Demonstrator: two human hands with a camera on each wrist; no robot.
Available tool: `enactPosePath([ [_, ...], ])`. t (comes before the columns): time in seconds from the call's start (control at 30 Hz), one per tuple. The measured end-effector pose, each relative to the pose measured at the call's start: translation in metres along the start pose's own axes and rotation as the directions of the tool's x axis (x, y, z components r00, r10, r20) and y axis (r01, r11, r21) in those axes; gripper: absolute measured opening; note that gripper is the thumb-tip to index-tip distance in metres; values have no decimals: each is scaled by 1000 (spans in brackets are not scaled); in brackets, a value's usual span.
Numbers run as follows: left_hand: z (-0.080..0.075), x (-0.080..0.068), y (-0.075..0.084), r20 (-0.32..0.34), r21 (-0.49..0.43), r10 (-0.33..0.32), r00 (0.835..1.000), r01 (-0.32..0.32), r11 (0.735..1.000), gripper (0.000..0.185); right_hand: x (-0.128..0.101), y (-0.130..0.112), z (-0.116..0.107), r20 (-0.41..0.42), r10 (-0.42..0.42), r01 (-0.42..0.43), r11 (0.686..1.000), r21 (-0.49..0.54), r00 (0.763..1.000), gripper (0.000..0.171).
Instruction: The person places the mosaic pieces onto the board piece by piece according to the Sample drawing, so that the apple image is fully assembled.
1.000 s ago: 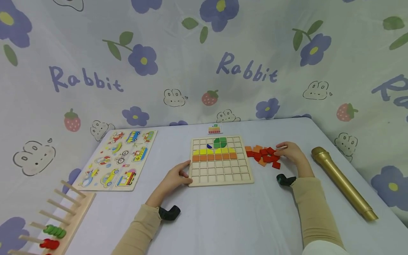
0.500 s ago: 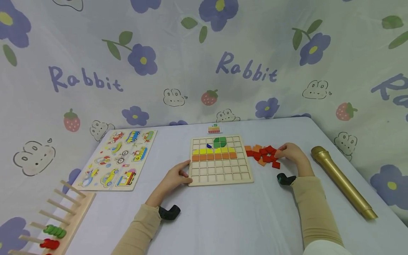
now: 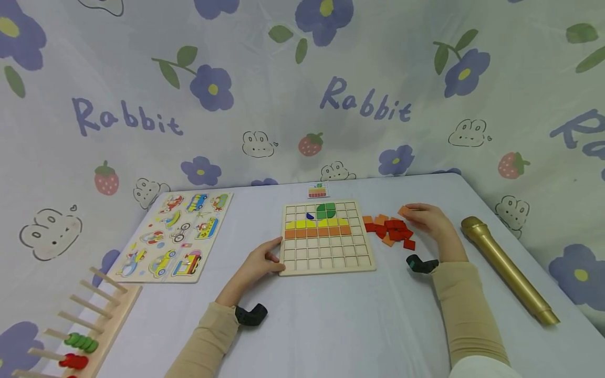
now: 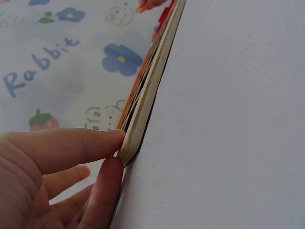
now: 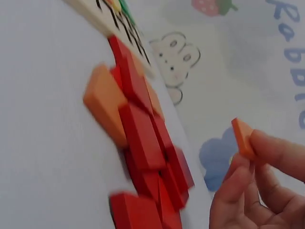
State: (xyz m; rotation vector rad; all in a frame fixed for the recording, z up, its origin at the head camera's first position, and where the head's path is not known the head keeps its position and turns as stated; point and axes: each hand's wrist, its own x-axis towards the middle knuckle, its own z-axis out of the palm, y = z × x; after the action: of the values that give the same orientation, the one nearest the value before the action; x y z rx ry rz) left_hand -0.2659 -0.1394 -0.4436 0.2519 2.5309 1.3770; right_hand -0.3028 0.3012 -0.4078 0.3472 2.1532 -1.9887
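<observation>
In the head view my left hand (image 3: 257,265) is at the left edge of a wooden grid board (image 3: 326,253), thumb near its front corner and index finger farther back. The left wrist view has the fingertips right against the board's edge (image 4: 143,109). On the grid lie rows of yellow and orange tiles, a green leaf shape and a small blue piece. My right hand (image 3: 432,223) pinches an orange tile (image 5: 243,138) between thumb and fingers, raised beside a pile of red tiles (image 3: 396,229) mixed with a few orange ones.
Behind the board lies a small pattern card (image 3: 319,190). A vehicle picture puzzle (image 3: 163,236) is at the left, with a wooden peg rack (image 3: 113,320) holding green and red beads in front. A gold microphone (image 3: 508,268) lies at the right.
My right hand has lifted the orange tile up from the right side of the pile. The left hand and the board stay in place.
</observation>
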Motion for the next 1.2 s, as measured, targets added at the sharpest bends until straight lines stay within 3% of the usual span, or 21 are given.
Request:
enactPosePath([
  [0.13,-1,0,-2,-4,1,-4,1000,4,1000,76,1,-6,18,93,23,-40,983,181,995,15],
  [0.2,-1,0,-3,-3,3,-5,1000,5,1000,76,2,-7,30,110,30,-48,985,166,993,17],
  [0.37,0,1,-1,-10,0,-7,1000,7,1000,77,5,-11,68,180,-5,-7,998,69,984,45],
  [0.53,0,1,-1,-11,-10,-8,1000,8,1000,76,8,-8,97,229,-14,22,999,-32,973,43],
  [0.73,1,-2,-1,-17,-19,-11,1000,11,1000,76,14,2,110,172,-30,58,986,-159,985,37],
  [0.9,2,-3,-1,-14,-21,-11,1000,11,1000,75,17,5,113,88,-13,32,975,-220,996,34],
  [1.2,-1,-2,-1,-6,-7,-4,1000,3,1000,76,16,-2,107,43,8,2,975,-223,999,34],
])
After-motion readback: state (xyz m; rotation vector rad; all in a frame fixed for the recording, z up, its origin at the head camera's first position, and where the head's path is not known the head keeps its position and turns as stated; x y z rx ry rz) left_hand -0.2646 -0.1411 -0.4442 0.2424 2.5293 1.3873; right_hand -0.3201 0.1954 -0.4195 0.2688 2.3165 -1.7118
